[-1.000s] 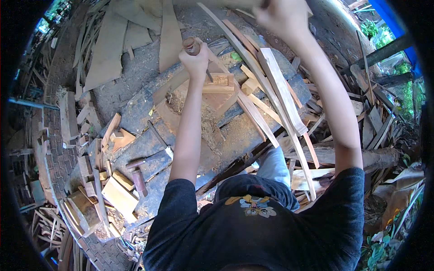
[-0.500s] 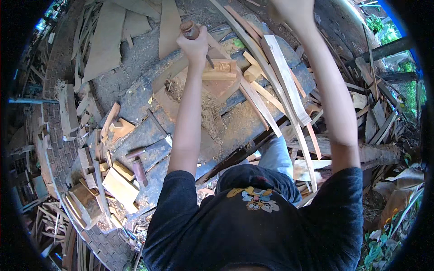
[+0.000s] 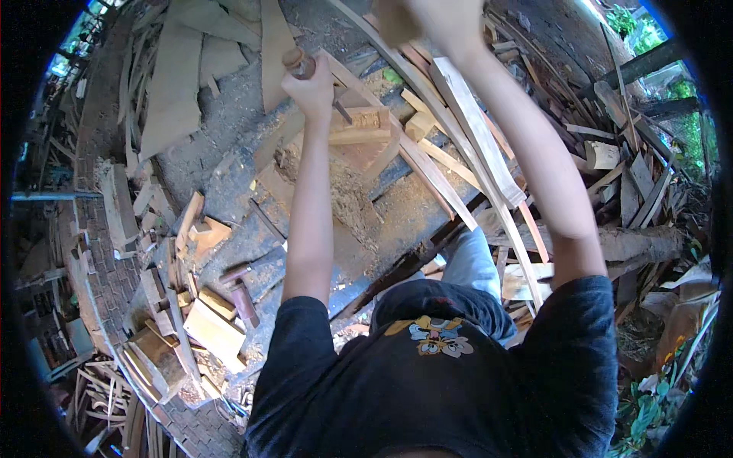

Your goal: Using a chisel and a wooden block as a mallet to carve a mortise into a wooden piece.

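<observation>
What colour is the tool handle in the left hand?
Brown wood, on the tool handle gripped by the left hand; head view.

A wooden-handled chisel point(image 3: 299, 64), its rounded brown handle end uppermost, stands tilted at the far middle of the scene, its dark metal shank angling down toward a pale, partly carved wood block point(image 3: 365, 130) lying just right of it on the shavings-strewn tabletop point(image 3: 229, 183).

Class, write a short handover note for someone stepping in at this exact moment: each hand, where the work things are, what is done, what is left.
Left hand: gripping a wooden-handled tool, tip down at the wood block.
Right hand: raised at the top edge; what it holds cannot be told.
Block sits on the log bench, shavings below it.
Done: some wood already removed.
Left: the block looks rough, so carving probably continues.
</observation>
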Motion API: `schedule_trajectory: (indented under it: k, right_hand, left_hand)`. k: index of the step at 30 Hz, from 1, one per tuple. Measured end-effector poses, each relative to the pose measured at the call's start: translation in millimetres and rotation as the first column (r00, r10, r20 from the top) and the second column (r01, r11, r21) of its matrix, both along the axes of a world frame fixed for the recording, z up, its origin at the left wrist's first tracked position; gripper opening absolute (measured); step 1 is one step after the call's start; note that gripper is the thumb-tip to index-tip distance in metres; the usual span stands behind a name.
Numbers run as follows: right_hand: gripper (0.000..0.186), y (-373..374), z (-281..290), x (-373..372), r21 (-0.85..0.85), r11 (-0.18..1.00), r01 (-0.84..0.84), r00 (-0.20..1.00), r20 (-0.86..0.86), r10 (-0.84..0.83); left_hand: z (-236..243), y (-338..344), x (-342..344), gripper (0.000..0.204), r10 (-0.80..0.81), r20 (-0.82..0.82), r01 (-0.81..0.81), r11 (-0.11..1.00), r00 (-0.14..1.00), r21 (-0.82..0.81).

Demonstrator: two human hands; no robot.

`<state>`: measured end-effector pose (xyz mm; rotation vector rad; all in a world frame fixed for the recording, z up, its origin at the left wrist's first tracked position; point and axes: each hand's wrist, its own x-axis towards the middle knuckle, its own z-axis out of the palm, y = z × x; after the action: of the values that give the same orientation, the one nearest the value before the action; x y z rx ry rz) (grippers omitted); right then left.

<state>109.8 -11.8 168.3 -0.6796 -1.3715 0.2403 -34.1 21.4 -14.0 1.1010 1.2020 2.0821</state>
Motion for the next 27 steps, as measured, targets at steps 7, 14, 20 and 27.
schedule_trajectory:
  k: [7, 14, 20, 27]
  right_hand:
    - [0.054, 0.0, -29.8, 28.6, 0.350, 0.908, 0.232, 0.287, 0.867, -0.407]
    - [0.051, -1.3, 14.2, 28.8, -0.225, 0.973, 0.059, 0.983, 0.182, -0.017]
    - [0.042, 1.0, 27.9, 19.6, -0.226, 0.958, -0.177, 0.930, -0.356, 0.088]
    - [0.054, 5.4, 5.9, 36.1, -0.069, 0.983, 0.170, 0.944, 0.296, -0.143]
  left_hand:
    - [-32.9, -13.1, -8.3, 0.020, 0.121, -0.008, -0.121, 0.992, 0.993, 0.029]
    - [-15.7, -17.9, 1.8, 0.021, 0.068, -0.040, -0.069, 0.998, 0.997, -0.011]
    - [-8.4, -14.9, -0.7, 0.017, 0.071, -0.037, -0.071, 0.997, 0.997, 0.014]
    - [-18.9, -9.3, -3.2, 0.013, 0.080, -0.059, -0.078, 0.997, 0.995, 0.027]
